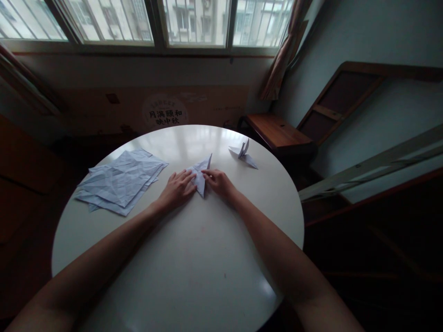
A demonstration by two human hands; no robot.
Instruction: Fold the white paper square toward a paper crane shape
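Fingers [188, 176] of our left hand [178, 186] and right hand [218, 181] lie flat, pressing rather than gripping the paper [203, 169] between them. Its long axis points away from us across the desk [194, 258], and we see it equally near both hands.

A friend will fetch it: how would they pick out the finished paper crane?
On the round white table below the window, look near the far right edge. The paper crane stands alone with raised wings, unlike the flat creased sheets at left and the half-folded piece between the left hand and right hand.
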